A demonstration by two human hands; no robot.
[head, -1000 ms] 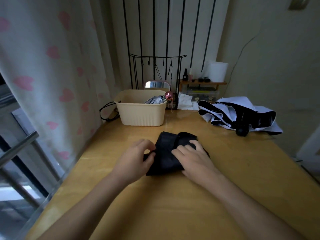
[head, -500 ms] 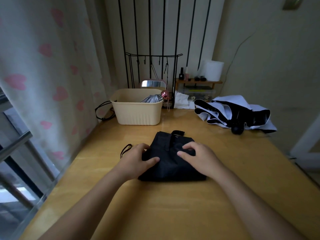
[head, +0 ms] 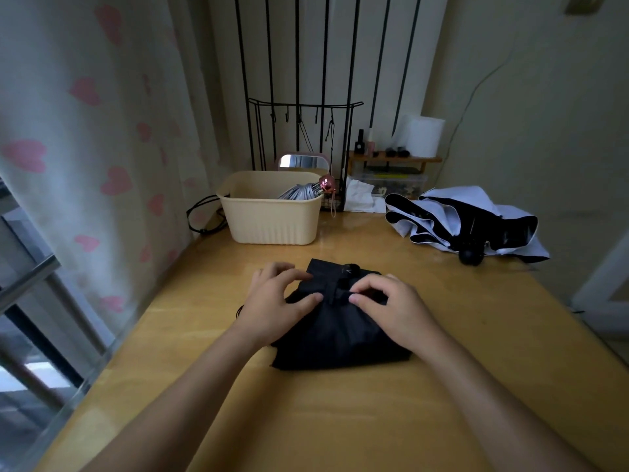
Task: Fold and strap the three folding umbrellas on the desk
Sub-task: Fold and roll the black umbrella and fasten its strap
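A pale curtain (head: 85,131) printed with pink hearts is hanging along the left edge of the wooden counter (head: 340,420). A black cable (head: 204,214) is lying looped at the counter's far left corner, just beside a beige basket (head: 269,219). A folded silver umbrella (head: 301,192) is leaning inside the basket, with its pink handle (head: 327,183) sticking up over the right rim. A small mirror (head: 303,161) is standing behind the basket.

Nearer the person, the left hand (head: 275,301) is lying on the left side of the black umbrella (head: 340,335), with its fingers spread wide and its thumb pressing into the fabric. The black umbrella is sitting collapsed in a bundle at the middle of the counter. A strap (head: 335,291) is running across its top between the two hands. The right hand (head: 391,303) is resting on the right side of the bundle, fingers curled, thumb and forefinger pinching the strap's end.

A white-and-black umbrella (head: 476,219) is lying loose and unfolded at the far right of the counter, well apart from the hands, with its round black knob (head: 470,256) facing the person. Behind it, a small wooden shelf (head: 394,160) is carrying a white roll (head: 423,136).
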